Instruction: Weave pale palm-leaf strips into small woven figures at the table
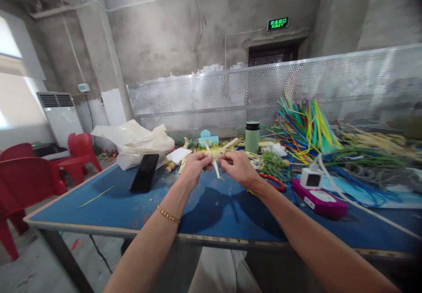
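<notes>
Over the middle of the blue table (125, 214), my left hand (195, 166) is closed in a pinch on flat, pale plant-fibre strips (215, 168). The strips cross each other, one end hanging down and another slanting up to the right. Close beside them, my right hand (239, 166) has its fingers pinched together, and what lies between its fingertips is too small to make out. A red ring-shaped handle (273, 182) lies just right of my right wrist. Left of my left hand rests a black phone (144, 173).
A green bottle (252, 137), coloured strips (313, 130) and green cord (273, 163) stand or lie behind and right. A purple box (319, 200) carries a white plug (311, 177) with a cable. A plastic bag (135, 141) sits back left, and red chairs (29, 179) stand beyond the table edge.
</notes>
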### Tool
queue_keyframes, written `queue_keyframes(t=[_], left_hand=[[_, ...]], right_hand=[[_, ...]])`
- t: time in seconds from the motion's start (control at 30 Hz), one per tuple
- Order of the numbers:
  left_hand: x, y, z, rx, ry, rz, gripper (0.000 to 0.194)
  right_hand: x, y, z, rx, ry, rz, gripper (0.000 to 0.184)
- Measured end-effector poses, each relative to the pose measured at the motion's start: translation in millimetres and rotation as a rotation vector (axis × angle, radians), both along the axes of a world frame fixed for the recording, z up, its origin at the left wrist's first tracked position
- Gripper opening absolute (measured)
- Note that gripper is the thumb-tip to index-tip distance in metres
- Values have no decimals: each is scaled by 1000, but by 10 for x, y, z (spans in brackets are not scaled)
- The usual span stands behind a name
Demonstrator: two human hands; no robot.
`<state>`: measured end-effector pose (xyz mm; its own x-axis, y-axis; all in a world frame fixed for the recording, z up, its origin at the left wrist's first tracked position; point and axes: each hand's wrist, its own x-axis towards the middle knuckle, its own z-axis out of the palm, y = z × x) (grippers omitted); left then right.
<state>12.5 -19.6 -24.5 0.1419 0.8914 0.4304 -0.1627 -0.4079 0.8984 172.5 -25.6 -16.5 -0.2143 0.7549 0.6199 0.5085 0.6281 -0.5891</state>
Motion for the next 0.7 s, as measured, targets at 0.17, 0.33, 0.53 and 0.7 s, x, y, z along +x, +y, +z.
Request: queue_keyframes(t=[0.17, 0.33, 0.53, 0.7], left_hand=[[-11, 30, -18, -4, 14, 9, 25], [-18, 44, -21, -1, 21, 23, 25], [-5, 11, 5, 4, 24, 62, 24], [-5, -17, 28, 0, 30, 75, 22]], right_hand=[[0, -19, 26, -151, 92, 112, 15], [39, 37, 13, -113, 113, 169, 17], [58, 52, -14, -143, 114, 182, 16], [50, 29, -7, -169, 142, 218, 15]])
